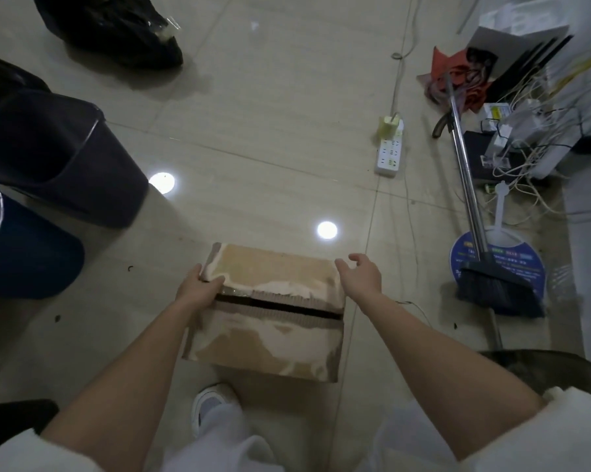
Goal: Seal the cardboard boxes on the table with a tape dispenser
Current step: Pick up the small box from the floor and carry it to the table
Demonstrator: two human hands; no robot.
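Glossy floor tiles underfoot — left hand grips the cardboard box, right hand hovers open beside it — flaps unsealed, so it likely goes up to the table first.

The box sits before me above the floor, my left hand on its left end, my right hand just beside its right end. Bins stand to my left; a power strip and broom lie to my right.

Tiled floor: black bag, dark bin, blue bin, white power strip, broom over round fan, tangled cables, red paper.
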